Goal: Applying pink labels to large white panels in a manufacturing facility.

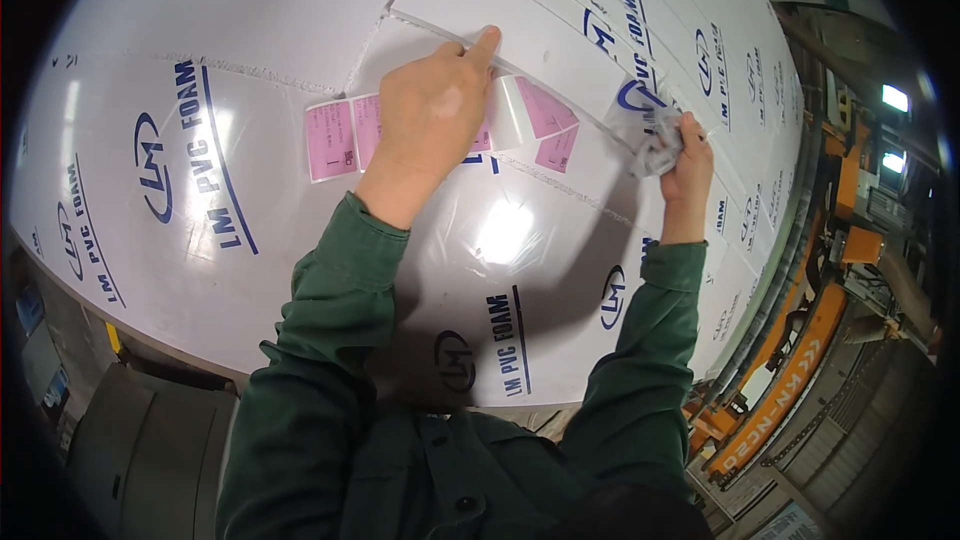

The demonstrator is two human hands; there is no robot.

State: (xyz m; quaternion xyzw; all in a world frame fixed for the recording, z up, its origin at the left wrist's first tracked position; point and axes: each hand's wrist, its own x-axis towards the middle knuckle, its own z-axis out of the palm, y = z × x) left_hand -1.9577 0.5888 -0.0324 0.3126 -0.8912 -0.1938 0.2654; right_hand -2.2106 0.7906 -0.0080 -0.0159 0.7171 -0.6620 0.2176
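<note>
White boards (330,225) carry pink labels (332,138); my left hand (435,105) extends a finger, its grip hidden; my right hand (688,172) pinches crumpled plastic (655,152) near a strip's (530,15) edge: probably peeling, needing steady pull

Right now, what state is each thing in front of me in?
Left hand: index finger extended.
Right hand: closed on clear film.
Clear film: crumpled.
Pink labels: partly covered by left hand.
White board: cut, crumbs along the cuts.
Orange machine: cannot tell whether running.
</note>
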